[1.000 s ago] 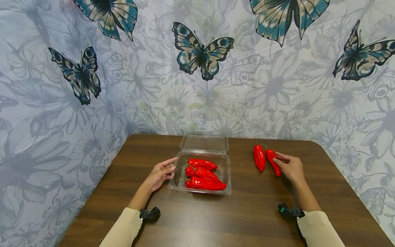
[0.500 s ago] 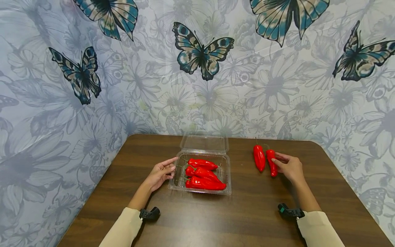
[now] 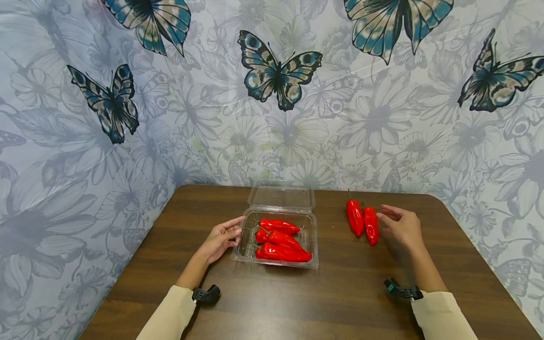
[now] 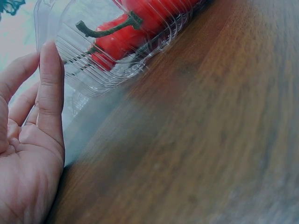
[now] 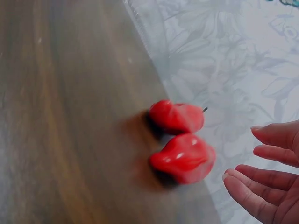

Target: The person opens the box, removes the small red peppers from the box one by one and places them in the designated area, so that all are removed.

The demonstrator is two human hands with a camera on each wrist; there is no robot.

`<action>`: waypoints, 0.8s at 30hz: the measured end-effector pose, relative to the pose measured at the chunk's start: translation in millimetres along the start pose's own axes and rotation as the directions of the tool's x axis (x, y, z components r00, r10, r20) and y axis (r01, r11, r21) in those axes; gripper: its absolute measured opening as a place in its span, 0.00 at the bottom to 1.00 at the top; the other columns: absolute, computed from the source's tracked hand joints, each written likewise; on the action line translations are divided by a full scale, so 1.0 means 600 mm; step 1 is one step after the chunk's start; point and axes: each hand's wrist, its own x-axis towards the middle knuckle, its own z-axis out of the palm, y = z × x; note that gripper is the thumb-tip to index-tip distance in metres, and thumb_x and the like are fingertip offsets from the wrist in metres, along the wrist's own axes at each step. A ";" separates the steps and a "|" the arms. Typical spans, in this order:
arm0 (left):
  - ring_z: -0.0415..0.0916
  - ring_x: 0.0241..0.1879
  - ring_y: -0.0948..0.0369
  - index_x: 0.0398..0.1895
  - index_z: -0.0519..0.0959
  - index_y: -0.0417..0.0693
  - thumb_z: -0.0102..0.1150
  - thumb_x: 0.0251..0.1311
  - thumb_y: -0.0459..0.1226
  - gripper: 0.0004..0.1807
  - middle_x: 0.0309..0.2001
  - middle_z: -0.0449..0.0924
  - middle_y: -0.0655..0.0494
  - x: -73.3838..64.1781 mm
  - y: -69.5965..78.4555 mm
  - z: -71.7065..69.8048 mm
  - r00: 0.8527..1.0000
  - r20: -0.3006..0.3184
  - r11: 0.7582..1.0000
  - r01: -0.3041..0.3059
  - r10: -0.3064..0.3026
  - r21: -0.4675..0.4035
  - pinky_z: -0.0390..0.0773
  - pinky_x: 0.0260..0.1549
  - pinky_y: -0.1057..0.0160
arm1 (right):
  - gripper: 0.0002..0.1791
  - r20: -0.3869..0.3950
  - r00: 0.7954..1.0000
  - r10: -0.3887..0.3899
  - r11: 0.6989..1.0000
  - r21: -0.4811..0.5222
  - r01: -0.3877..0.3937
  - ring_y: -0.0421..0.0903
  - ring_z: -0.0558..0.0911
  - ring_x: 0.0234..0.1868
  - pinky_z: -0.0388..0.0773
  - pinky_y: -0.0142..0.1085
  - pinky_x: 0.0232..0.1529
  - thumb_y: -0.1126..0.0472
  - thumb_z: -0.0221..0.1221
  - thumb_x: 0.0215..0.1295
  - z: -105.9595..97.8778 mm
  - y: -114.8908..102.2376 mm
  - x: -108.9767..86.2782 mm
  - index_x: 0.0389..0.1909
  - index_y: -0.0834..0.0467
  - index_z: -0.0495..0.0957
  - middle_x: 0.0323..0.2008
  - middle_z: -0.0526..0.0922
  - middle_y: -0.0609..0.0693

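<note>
A clear plastic clamshell container (image 3: 313, 236) sits mid-table with its lid (image 3: 280, 196) raised at the back. Inside lie three glossy red peppers (image 3: 282, 252) with green stems. My left hand (image 3: 221, 241) pinches the container's left rim between thumb and fingertips; the left wrist view shows the fingertips (image 4: 51, 56) at the ribbed plastic wall. To the right, two more red peppers (image 3: 354, 218) lie side by side on the wood, stems toward the back. My right hand (image 3: 403, 229), fingers spread and holding nothing, is just right of the nearer one, a red pepper (image 5: 184, 158).
The brown wooden table (image 3: 331, 297) reaches back to a floral wall hanging (image 3: 374, 123) with butterflies. Each wrist wears a black strap (image 3: 206, 294) below a cream sleeve (image 3: 170, 314).
The right-hand pepper has shifted left against its neighbour, which moved slightly left too. My right hand has let go and drawn back to the right. The left hand stays put.
</note>
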 end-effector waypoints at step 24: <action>0.77 0.29 0.67 0.76 0.58 0.30 0.46 0.74 0.23 0.29 0.38 0.79 0.58 -0.002 0.000 0.000 1.000 0.006 1.000 -0.003 0.003 0.012 0.83 0.29 0.73 | 0.23 -0.065 0.968 -0.241 0.968 -0.091 0.235 0.56 0.87 0.46 0.75 0.17 0.37 0.52 0.65 0.69 0.008 -0.116 -0.036 0.61 0.59 0.81 0.49 0.86 0.61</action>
